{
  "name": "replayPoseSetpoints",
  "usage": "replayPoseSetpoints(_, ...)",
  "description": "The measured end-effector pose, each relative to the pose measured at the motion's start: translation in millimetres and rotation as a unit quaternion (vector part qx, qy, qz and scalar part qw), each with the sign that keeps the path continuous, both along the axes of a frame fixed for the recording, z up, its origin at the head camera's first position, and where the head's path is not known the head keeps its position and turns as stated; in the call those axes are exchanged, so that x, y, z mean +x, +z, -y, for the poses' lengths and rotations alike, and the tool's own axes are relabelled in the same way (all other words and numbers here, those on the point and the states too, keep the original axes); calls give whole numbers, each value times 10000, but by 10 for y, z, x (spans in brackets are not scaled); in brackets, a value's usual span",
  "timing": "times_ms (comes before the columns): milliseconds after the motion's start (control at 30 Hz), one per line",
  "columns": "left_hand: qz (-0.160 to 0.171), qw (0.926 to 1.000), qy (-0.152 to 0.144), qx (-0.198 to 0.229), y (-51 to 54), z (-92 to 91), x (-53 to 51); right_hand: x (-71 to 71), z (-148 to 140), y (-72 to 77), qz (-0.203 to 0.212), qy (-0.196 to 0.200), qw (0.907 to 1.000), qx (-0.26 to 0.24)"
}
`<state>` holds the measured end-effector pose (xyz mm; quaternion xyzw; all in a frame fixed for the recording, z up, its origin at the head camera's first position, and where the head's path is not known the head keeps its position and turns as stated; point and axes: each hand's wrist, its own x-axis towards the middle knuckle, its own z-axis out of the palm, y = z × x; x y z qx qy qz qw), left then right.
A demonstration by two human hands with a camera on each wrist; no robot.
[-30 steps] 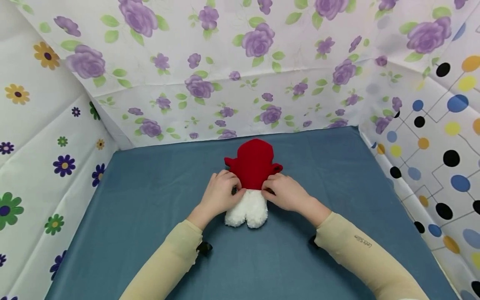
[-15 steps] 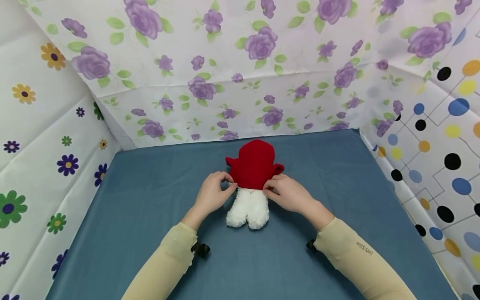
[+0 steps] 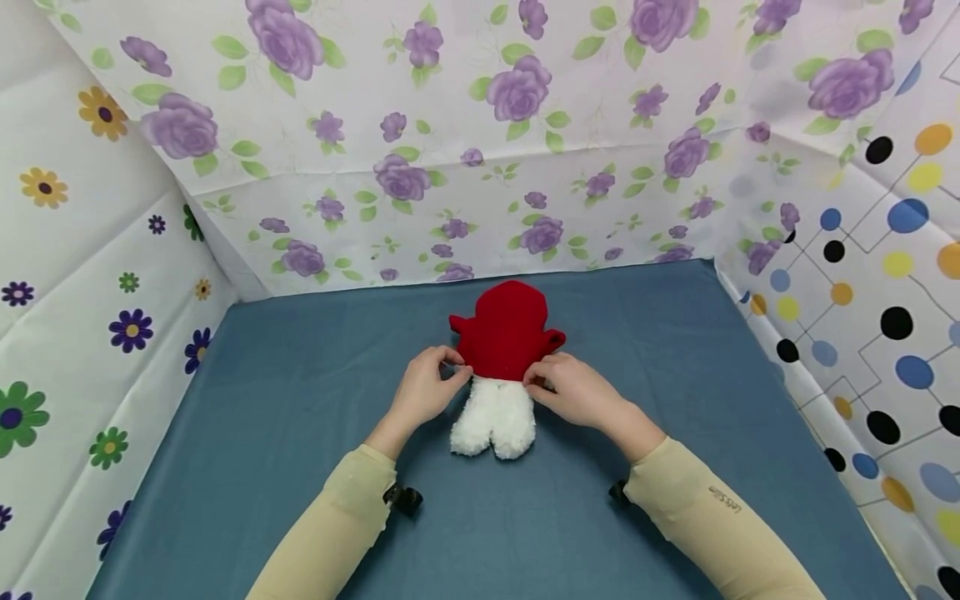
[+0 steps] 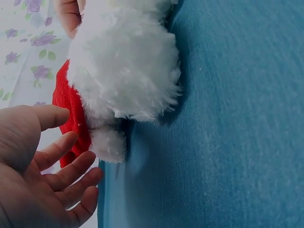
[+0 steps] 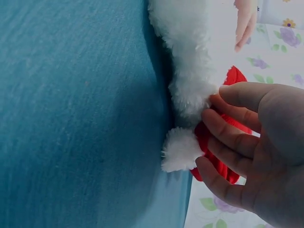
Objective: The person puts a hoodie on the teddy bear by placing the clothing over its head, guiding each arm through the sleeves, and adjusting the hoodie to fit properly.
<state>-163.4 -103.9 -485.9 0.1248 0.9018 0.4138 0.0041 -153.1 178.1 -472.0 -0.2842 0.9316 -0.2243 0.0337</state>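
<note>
A white fluffy plush toy (image 3: 492, 417) lies on the blue cloth, its two legs toward me. A red garment (image 3: 510, 333) with small side flaps covers its upper part; whether it lies face down I cannot tell. My left hand (image 3: 426, 385) is at the garment's left lower edge, fingers loosely bent, thumb and index finger apart in the left wrist view. At the right lower edge, my right hand (image 3: 573, 390) pinches the garment's hem between thumb and index finger. A white paw (image 4: 108, 143) sticks out below the red cloth in the left wrist view.
Blue cloth (image 3: 300, 467) covers the table. Behind stands a curtain (image 3: 465, 158) with purple roses. A flowered sheet (image 3: 67, 333) hangs at the left, a dotted sheet (image 3: 885, 333) at the right. Both forearms wear beige sleeves with black wrist cameras.
My left hand has moved back and left from the toy's waist, uncovering more of the white left leg. The right hand has stayed at the hem.
</note>
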Motion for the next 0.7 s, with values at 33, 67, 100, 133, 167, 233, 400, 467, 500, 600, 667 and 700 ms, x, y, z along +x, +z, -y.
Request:
replayPoseSetpoints(33,-9,10000,3,16,1,-7,2,1,1,-1,4,-10,10000,6)
replayPoseSetpoints(67,5,10000,8,43,5,-14,3,2,2,0,8,-20,10000,13)
replayPoseSetpoints(100,-1,10000,5,55,2,-20,5,3,4,1,13,-22,10000,12)
replayPoseSetpoints(133,4,10000,-10,58,-4,-27,6,5,3,6,27,-21,10000,7)
replayPoseSetpoints(167,4,10000,-30,65,-7,-32,10,8,1,9,40,-14,10000,6)
replayPoseSetpoints(233,-6,9999,-63,90,-5,-44,9,8,-13,22,77,20,10000,-18)
replayPoseSetpoints(400,-306,9995,-24,124,111,-95,-77,-80,-82,105,485,-39,9978,-440)
replayPoseSetpoints(467,-499,9987,41,82,194,-128,-159,-152,-93,164,697,-233,9949,-696)
replayPoseSetpoints(500,-587,9983,56,33,238,-149,-206,-192,-91,194,736,-352,9935,-792)
replayPoseSetpoints(600,-780,9968,42,-188,361,-219,-358,-322,-32,285,622,-816,9902,-948)
replayPoseSetpoints(667,-829,9957,-12,-421,416,-270,-457,-411,36,326,325,-1105,9894,-890)
replayPoseSetpoints(700,-861,9945,-44,-589,431,-295,-505,-454,74,336,150,-1239,9888,-820)
